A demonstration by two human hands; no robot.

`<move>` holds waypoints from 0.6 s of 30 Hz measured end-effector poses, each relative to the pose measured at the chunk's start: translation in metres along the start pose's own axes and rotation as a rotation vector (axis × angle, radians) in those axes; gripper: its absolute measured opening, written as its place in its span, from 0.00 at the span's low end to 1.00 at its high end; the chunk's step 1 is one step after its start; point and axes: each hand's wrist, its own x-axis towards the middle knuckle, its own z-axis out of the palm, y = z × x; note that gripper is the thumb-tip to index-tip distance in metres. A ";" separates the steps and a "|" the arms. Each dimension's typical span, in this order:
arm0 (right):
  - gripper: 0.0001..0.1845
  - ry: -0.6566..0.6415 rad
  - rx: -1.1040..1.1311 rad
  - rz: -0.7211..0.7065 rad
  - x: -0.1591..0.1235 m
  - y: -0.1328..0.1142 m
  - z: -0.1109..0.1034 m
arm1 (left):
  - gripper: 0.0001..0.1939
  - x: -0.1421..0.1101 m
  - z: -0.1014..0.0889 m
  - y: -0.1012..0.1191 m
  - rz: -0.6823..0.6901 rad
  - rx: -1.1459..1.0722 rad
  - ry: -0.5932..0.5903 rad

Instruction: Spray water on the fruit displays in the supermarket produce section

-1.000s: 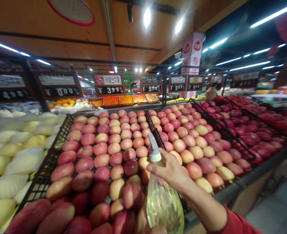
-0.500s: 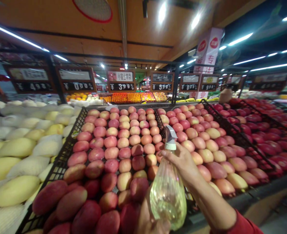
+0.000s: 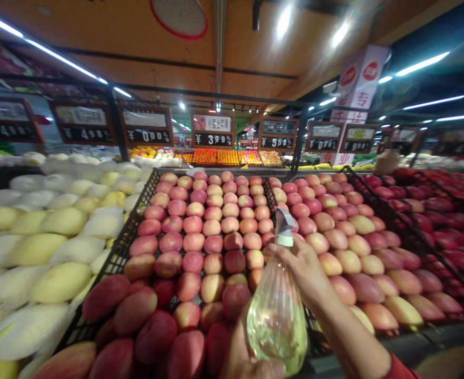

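My right hand (image 3: 301,266) is wrapped round the neck of a clear plastic spray bottle (image 3: 277,313) with a white trigger head, held upright over the front of the fruit stand. My left hand (image 3: 243,355) shows only in part at the bottom edge, under or beside the bottle's base; its fingers are hidden. Just beyond the bottle lie rows of pink-red apples (image 3: 212,231) in a black plastic crate (image 3: 127,231).
Yellow fruit, some in white foam nets (image 3: 58,247), fills the left bin. More apples (image 3: 334,237) and dark red apples (image 3: 425,210) lie to the right. Price signs (image 3: 212,131) hang behind. A person (image 3: 387,158) stands far right at the back.
The view has swung left, so the stand has slid right in the picture. The bottle and my right hand stay in the same grip and have shifted slightly right.
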 end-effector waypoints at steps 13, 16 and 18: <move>0.20 -0.091 -0.053 -0.046 0.002 -0.004 0.033 | 0.43 -0.019 -0.022 0.003 -0.032 -0.095 0.097; 0.20 -0.145 -0.034 -0.054 0.003 -0.005 0.043 | 0.36 -0.021 -0.020 0.010 0.025 -0.144 0.071; 0.20 -0.171 -0.023 -0.053 0.004 -0.006 0.049 | 0.32 -0.022 -0.019 0.015 0.078 -0.154 0.060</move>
